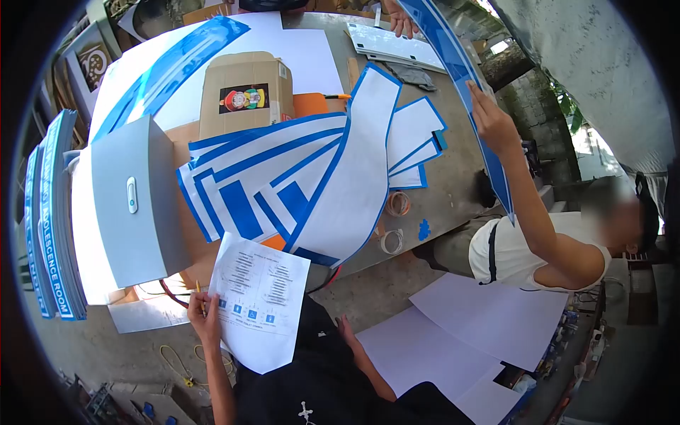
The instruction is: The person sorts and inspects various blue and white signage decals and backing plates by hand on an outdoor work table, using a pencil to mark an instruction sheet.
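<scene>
My left hand (204, 319) is closed on the edge of a printed sheet of paper (258, 301) with columns of text and small blue icons. A thin pencil-like stick pokes up from the same fingers. My right hand (347, 333) hangs beside my black shirt, fingers extended, and seems to hold nothing. In front of me, white sign strips with blue borders (354, 170) lie overlapping on the table. A grey box-shaped panel (134, 198) with a small oval slot stands left of them.
A cardboard box (241, 92) sits behind the strips. Tape rolls (391, 241) lie near the table edge. Stacked blue signs (57, 219) stand at far left. On the right a person in a white top (545, 248) holds a long blue panel (467, 92). White sheets (453, 340) lie below.
</scene>
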{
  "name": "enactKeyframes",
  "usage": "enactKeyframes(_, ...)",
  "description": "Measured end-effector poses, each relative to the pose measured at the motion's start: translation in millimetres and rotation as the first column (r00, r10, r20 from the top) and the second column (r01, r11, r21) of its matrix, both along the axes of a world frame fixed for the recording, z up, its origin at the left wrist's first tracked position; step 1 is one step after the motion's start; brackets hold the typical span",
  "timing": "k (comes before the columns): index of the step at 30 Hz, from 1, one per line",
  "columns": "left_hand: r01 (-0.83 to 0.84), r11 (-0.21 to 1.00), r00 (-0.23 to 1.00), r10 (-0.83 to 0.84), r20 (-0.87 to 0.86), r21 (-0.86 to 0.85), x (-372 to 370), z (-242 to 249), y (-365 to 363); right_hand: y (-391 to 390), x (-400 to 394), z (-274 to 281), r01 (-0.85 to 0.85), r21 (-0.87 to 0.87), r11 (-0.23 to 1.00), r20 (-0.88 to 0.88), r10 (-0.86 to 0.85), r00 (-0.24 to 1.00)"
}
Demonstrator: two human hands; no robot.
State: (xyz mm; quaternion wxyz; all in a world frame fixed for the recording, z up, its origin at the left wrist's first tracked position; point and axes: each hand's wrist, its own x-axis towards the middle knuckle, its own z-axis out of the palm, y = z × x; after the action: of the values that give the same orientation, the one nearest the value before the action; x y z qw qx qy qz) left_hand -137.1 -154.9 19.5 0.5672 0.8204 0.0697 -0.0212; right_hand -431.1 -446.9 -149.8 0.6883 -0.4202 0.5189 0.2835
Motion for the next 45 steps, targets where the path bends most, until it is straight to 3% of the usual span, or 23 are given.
enactKeyframes(9, -0.126, 0.992, 0.978, 0.128, 0.163, -0.022, 22.2, 57.8, 101.8, 62.9, 31.1, -1.2, -0.064, -0.068, 0.996, 0.013, 0.065, 0.998)
enactKeyframes(15, -0.201, 0.980, 0.949, 0.193, 0.248, 0.007, 44.4, 53.2, 168.7, 105.0, 40.8, -12.6, -0.086, -0.066, 0.994, -0.012, 0.085, 0.996)
enactKeyframes(19, -0.259, 0.947, 0.920, 0.302, 0.249, -0.190, 66.1, 44.8, 201.8, 129.3, 40.9, -20.5, -0.076, -0.072, 0.995, -0.005, 0.075, 0.997)
enactKeyframes(23, -0.272, 0.919, 0.892, 0.353, 0.284, -0.286, 95.1, 12.8, 233.0, 155.5, 50.7, 0.1, -0.099, -0.125, 0.987, 0.117, 0.114, 0.986)
enactKeyframes(27, -0.223, 0.914, 0.904, 0.324, 0.279, -0.339, 121.5, 17.6, 240.7, 177.5, 50.6, -17.9, -0.061, -0.184, 0.981, 0.138, 0.087, 0.987)
enactKeyframes(30, -0.179, 0.945, 0.909, 0.265, 0.321, -0.274, 140.4, 6.9, 244.7, 190.0, 60.1, -8.6, -0.069, -0.255, 0.964, 0.087, 0.094, 0.992)
enactKeyframes(32, -0.164, 0.954, 0.926, 0.237, 0.292, -0.252, 145.4, -2.8, 248.1, 197.4, 74.3, 38.1, -0.134, -0.315, 0.939, 0.045, 0.156, 0.987)
enactKeyframes(33, -0.145, 0.944, 0.927, 0.235, 0.293, -0.298, 146.0, -4.1, 247.8, 199.6, 75.3, 34.0, -0.114, -0.322, 0.940, 0.055, 0.139, 0.989)
enactKeyframes(38, -0.139, 0.985, 0.935, 0.164, 0.314, -0.101, 143.6, -5.1, 245.2, 204.6, 55.0, -28.7, -0.014, -0.337, 0.941, 0.121, 0.058, 0.991)
enactKeyframes(41, -0.138, 0.987, 0.937, 0.157, 0.312, -0.084, 139.9, -0.6, 242.1, 209.0, 57.6, -23.9, 0.021, -0.362, 0.932, 0.067, 0.004, 0.998)
enactKeyframes(45, -0.135, 0.989, 0.942, 0.147, 0.302, -0.059, 140.1, 2.6, 242.0, 206.9, 60.7, -46.4, 0.007, -0.407, 0.913, 0.124, 0.048, 0.991)
